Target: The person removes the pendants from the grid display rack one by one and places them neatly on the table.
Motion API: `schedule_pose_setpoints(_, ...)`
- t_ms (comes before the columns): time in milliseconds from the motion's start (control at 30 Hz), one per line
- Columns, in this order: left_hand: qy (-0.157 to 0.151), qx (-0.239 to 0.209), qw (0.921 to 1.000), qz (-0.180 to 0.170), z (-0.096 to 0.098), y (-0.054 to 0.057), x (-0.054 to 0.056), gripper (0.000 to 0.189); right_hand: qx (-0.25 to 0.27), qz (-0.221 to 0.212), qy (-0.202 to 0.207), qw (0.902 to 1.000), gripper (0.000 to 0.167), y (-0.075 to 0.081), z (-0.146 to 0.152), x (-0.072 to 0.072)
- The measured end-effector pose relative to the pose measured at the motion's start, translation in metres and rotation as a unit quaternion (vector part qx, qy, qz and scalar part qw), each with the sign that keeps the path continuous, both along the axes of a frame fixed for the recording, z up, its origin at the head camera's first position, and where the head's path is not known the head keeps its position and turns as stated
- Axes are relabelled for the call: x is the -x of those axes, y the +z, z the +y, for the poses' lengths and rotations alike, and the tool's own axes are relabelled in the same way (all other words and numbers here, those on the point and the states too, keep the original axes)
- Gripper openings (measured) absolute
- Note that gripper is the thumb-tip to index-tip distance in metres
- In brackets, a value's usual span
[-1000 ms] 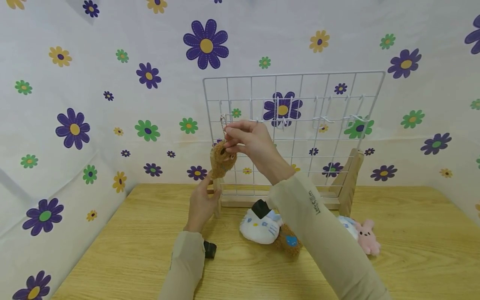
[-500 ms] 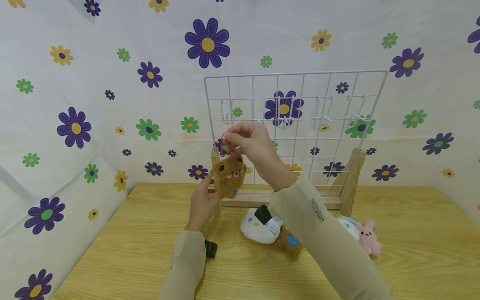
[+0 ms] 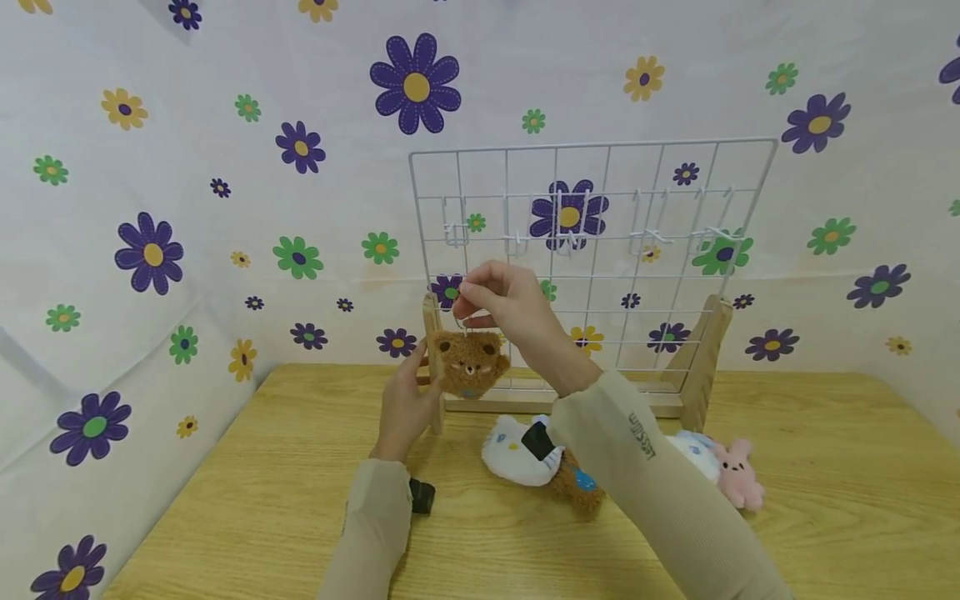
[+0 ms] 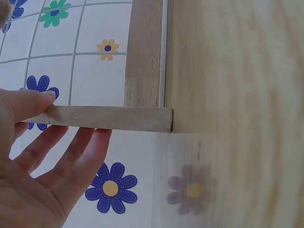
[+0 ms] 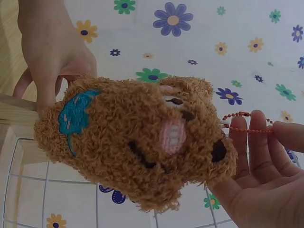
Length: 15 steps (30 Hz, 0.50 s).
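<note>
From a reddish ball chain (image 5: 249,130) hangs a brown plush bear keychain (image 3: 468,364), its face turned to the head camera. My right hand (image 3: 521,317) pinches that chain between thumb and fingertips, in front of the white wire grid rack (image 3: 592,147) and below its hooks. Lower left, my left hand (image 3: 405,408) grips the rack's wooden side post (image 4: 114,118), thumb on one side and fingers on the other. In the head view the bear partly covers the left fingertips and the post.
On the wooden table (image 3: 247,500) lie a white plush cat head (image 3: 510,458), a brown plush (image 3: 583,492), another white plush (image 3: 693,454) and a pink plush (image 3: 740,481). Several white hooks (image 3: 517,242) hang on the grid. A flower-printed cloth (image 3: 330,67) stands behind.
My right hand has come down and slightly right from the left hook, bringing the chain away from it. The bear has turned to face the camera. My left hand stays at the post.
</note>
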<state>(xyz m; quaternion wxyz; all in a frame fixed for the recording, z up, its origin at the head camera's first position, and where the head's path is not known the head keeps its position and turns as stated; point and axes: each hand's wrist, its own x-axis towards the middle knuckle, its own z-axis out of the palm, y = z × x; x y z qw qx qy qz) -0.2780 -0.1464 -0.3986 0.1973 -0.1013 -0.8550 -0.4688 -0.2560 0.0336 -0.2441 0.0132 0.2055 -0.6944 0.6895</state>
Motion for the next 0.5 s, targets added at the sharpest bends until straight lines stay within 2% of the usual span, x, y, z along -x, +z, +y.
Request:
schedule_pose_setpoints(133, -0.001, 0.002, 1.0, 0.006, -0.0001, -0.0001, 0.0014, 0.065, 0.008, -0.007, 0.016, 0.9998, 0.01, -0.0042, 0.0026, 0.001)
schedule_pose_setpoints(333, -0.001, -0.005, 1.0, -0.004, -0.0003, 0.0, 0.001, 0.07, 0.009, -0.02, 0.023, 0.9995, 0.01, -0.0073, 0.0042, 0.0001)
schedule_pose_setpoints(500, -0.003, -0.008, 0.9999, 0.01, -0.0002, -0.0005, 0.0011, 0.065, 0.009, -0.035, 0.023, 0.9991, 0.014, -0.0105, 0.0045, -0.0004)
